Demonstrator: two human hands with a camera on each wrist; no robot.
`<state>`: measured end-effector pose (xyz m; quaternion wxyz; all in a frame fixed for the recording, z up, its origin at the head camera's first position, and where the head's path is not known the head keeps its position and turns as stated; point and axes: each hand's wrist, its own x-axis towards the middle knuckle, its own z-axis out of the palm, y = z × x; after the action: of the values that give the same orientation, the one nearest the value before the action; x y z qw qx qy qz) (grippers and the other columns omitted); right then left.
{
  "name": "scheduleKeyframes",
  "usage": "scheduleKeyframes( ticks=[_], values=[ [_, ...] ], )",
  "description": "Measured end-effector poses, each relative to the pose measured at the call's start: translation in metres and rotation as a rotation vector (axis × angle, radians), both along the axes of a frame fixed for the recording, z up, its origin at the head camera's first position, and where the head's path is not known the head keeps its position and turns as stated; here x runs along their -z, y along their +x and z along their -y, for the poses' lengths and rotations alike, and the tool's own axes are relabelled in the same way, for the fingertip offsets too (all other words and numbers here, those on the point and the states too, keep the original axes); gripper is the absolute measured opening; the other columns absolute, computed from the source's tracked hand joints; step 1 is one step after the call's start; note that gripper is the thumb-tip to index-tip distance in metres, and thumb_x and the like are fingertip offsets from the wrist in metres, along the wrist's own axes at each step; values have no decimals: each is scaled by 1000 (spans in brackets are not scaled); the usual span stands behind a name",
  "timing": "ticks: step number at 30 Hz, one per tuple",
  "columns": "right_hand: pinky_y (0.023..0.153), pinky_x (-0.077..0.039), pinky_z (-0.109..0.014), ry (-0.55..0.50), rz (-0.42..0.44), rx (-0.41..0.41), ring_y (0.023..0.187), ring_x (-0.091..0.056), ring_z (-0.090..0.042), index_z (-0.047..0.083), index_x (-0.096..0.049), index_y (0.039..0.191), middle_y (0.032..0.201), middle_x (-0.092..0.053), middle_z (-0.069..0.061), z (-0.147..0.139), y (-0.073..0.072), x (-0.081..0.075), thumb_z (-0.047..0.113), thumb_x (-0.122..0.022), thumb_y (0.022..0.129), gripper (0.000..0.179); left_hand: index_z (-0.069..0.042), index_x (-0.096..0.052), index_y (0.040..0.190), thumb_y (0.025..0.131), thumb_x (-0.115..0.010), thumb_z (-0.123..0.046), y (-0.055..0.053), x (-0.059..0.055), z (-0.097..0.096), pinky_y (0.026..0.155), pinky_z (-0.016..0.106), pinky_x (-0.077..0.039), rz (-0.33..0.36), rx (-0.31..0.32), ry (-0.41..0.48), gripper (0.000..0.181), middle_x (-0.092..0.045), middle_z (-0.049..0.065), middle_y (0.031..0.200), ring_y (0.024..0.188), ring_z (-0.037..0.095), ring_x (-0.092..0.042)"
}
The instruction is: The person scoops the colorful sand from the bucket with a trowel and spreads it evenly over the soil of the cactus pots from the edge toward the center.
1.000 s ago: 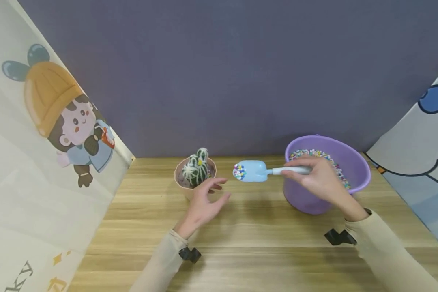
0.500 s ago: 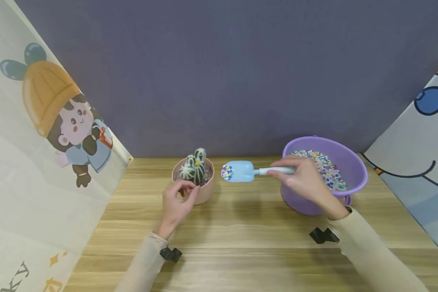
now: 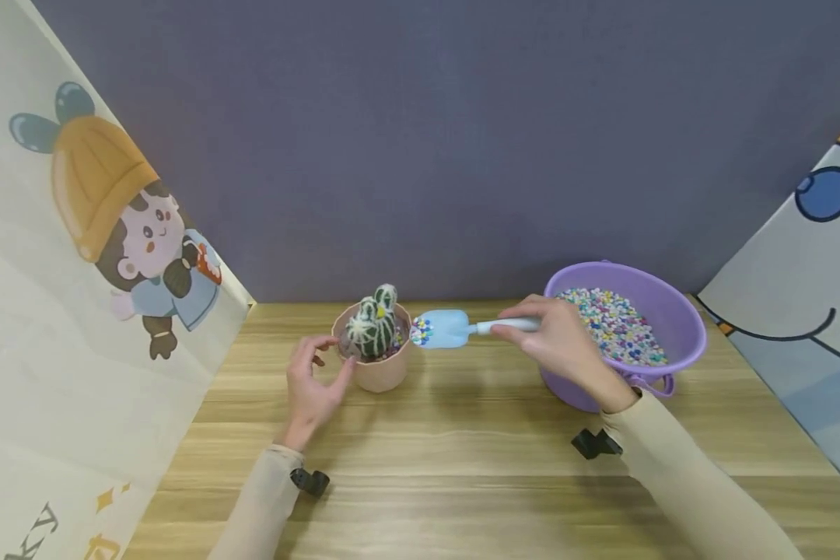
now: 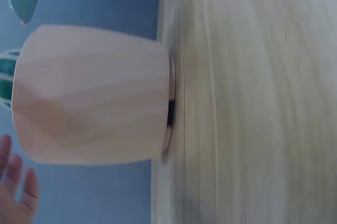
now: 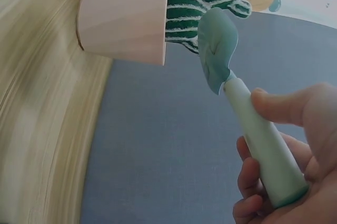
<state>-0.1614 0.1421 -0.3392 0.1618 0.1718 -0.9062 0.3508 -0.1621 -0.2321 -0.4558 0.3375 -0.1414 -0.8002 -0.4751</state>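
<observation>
My right hand (image 3: 556, 342) grips the white handle of a small light-blue scoop (image 3: 449, 329). Colourful beads (image 3: 421, 332) sit at the scoop's tip, which is level and reaches the right rim of a pink flower pot (image 3: 381, 376). In the right wrist view, fingers and thumb wrap the handle, and the scoop's blade (image 5: 217, 47) overlaps the cactus (image 5: 184, 18). The knitted-looking green and white cactus (image 3: 374, 330) stands in the pot, with some beads at its base. My left hand (image 3: 313, 389) is at the pot's left front, fingers spread and loosely bent, fingertips right at the rim.
A purple bucket (image 3: 682, 334) filled with small multicoloured beads (image 3: 619, 327) stands on the right of the wooden table (image 3: 462, 467). A grey-blue wall (image 3: 462, 155) rises behind, with cartoon-printed panels (image 3: 35, 311) on both sides.
The scoop with its beads has moved left from near the bucket to the pot's rim. My left hand has shifted left from the pot's front right to its left side, fingers spreading again.
</observation>
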Motion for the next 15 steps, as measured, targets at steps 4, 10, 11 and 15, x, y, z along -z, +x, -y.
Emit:
scheduleKeyframes(
  ticks=[4,10,11,15],
  values=[
    [74,-51,-34,23,10,12,80,-70,-23,9,-86,99,92,-81,-5,8,-4,-1,24,-90,84,21,-1,-61,139,83,-85,-23,-4,-3,5,95,43,-50,132,19,-90,65,-61,21,141,126,34,-55],
    [74,-51,-35,48,91,21,80,-68,-22,11,-86,101,91,-79,-3,20,-11,-3,30,-88,86,24,-4,-41,160,84,-86,-35,-6,-7,10,116,65,-44,307,65,-204,94,-44,22,165,149,42,-43],
    [74,-51,-36,55,94,22,79,-68,-22,11,-86,101,91,-79,-4,21,-12,-3,31,-88,86,25,-6,-38,163,85,-86,-37,-7,-8,10,120,67,-40,336,70,-222,97,-40,21,168,152,42,-40],
    [76,-52,-37,86,103,25,81,-68,-24,10,-86,102,93,-80,-6,27,-16,-4,31,-87,86,27,-10,-31,167,86,-84,-44,-8,-7,12,127,72,-26,418,80,-281,103,-28,18,175,160,43,-30]
  ],
)
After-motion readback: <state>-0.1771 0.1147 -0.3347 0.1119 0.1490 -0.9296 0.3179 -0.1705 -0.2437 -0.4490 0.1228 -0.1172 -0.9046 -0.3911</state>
